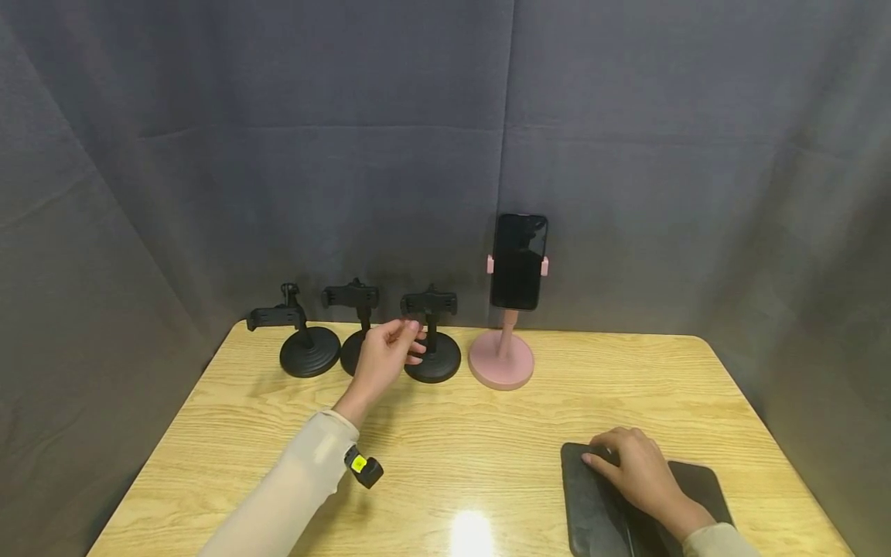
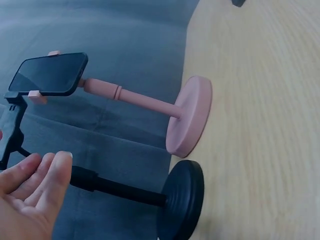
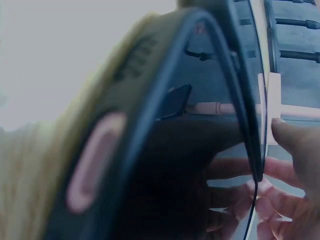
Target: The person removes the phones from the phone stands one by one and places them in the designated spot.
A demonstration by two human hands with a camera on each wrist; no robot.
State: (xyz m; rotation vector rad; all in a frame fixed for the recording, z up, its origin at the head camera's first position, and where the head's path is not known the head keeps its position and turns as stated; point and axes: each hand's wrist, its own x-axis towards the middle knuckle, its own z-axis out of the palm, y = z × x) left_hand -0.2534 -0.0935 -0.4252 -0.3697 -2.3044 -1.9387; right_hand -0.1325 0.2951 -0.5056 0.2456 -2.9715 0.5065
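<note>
My left hand (image 1: 386,352) hovers among black phone stands, its loosely bent fingers overlapping the base of the rightmost black stand (image 1: 440,360) in the head view. In the left wrist view its fingers (image 2: 52,180) are beside that stand's post (image 2: 125,191), with nothing between them. Right of it a pink stand (image 1: 503,363) holds an upright phone (image 1: 519,261). My right hand (image 1: 640,472) rests on a dark, flat, tablet-like device (image 1: 588,499), thumb and fingers near its far edge. A glossy surface mirrors those fingers (image 3: 285,172) in the right wrist view.
Two more black stands stand farther left, one with a wide base (image 1: 309,354), the other with its clamp (image 1: 350,295) turned forward. Another dark flat panel (image 1: 699,487) shows right of my right hand. The wooden table (image 1: 445,433) meets a grey curtain (image 1: 348,193) behind.
</note>
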